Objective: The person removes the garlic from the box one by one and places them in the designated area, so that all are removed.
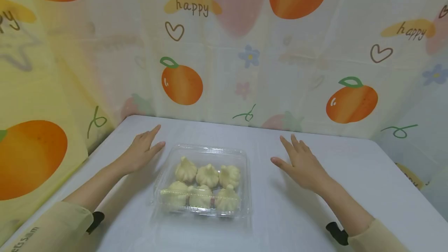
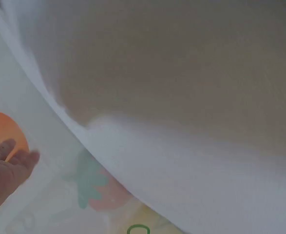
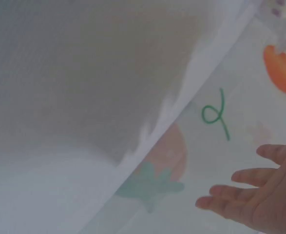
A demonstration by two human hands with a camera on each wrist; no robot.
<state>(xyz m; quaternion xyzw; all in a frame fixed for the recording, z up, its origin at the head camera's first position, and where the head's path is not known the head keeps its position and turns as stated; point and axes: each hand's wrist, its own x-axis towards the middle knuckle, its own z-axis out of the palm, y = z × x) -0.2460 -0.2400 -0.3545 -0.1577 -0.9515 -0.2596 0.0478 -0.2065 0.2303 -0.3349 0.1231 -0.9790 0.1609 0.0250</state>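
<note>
A clear plastic clamshell box [image 1: 245, 189] with a lid over it stands on the white table. Inside are several pale, pleated buns [image 1: 208, 175] in two rows, seen through the plastic. To the left of the box, my left hand [image 1: 140, 151] is held over the table with fingers extended, holding nothing. My right hand [image 1: 303, 166] is raised on the other side, apart from the box, its fingers spread and straight. Each wrist view shows its own hand at the edge of the picture, the left [image 2: 9, 168] and the right [image 3: 259, 187], with nothing in the fingers.
The white tabletop [image 1: 280, 221] has rounded far corners. Behind it hangs a curtain [image 1: 297, 61] printed with oranges, hearts and the word "happy", and a yellow printed cloth [image 1: 31, 100] hangs at the left side. A dark band [image 1: 95, 221] shows at the left wrist.
</note>
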